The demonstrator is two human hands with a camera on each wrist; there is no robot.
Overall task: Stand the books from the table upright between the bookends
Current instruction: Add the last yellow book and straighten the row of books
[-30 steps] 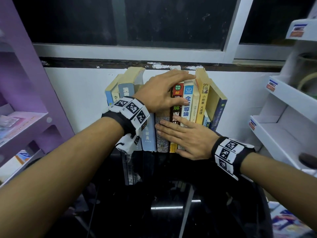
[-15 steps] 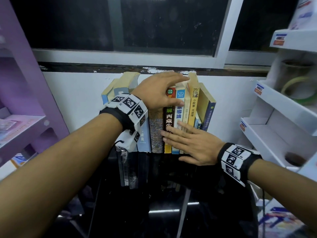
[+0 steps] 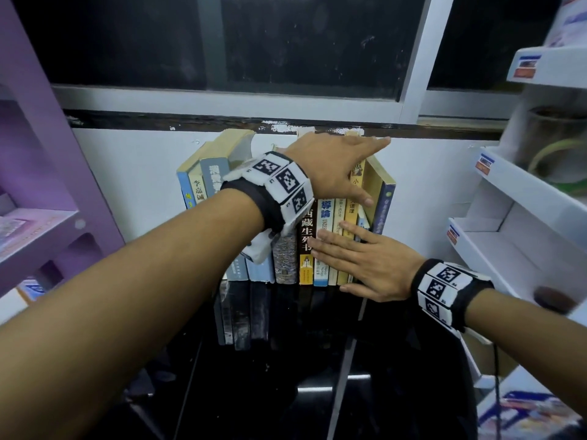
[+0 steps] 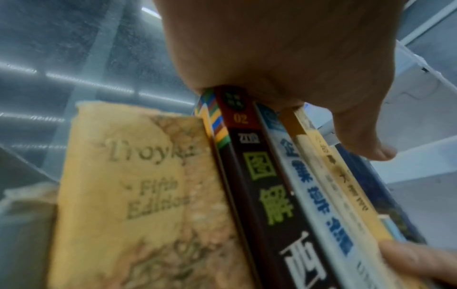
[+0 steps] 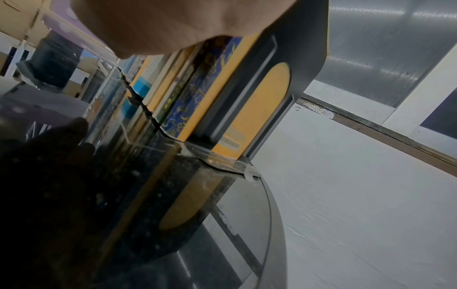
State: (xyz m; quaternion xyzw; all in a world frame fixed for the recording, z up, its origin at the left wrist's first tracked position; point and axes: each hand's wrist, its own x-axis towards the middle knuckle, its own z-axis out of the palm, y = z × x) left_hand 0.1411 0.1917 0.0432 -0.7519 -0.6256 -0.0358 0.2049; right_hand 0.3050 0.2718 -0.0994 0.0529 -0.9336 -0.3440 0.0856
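Note:
Several books (image 3: 306, 249) stand upright in a row against the white wall on a glossy black table (image 3: 317, 376). My left hand (image 3: 336, 166) lies across their tops, fingers stretched toward the right end and thumb down on a yellow spine (image 3: 351, 214). My right hand (image 3: 365, 265) lies flat with straight fingers against the lower spines. From the left wrist I see my palm (image 4: 284, 48) on the tops of a dark spine (image 4: 259, 185) and its neighbours, beside a worn yellowed book (image 4: 136, 185). The right wrist view shows a dark bookend (image 5: 296, 39) against the last yellow cover (image 5: 267, 97).
A purple shelf unit (image 3: 38, 217) stands at the left, and white shelves (image 3: 524, 198) with labels and a jar stand at the right. A dark window (image 3: 286, 42) runs above the books. Two blue books (image 3: 216, 173) at the row's left end lean.
My left hand has slid right along the book tops, from the middle of the row to its right end. My right hand stays flat on the lower spines, a little further right.

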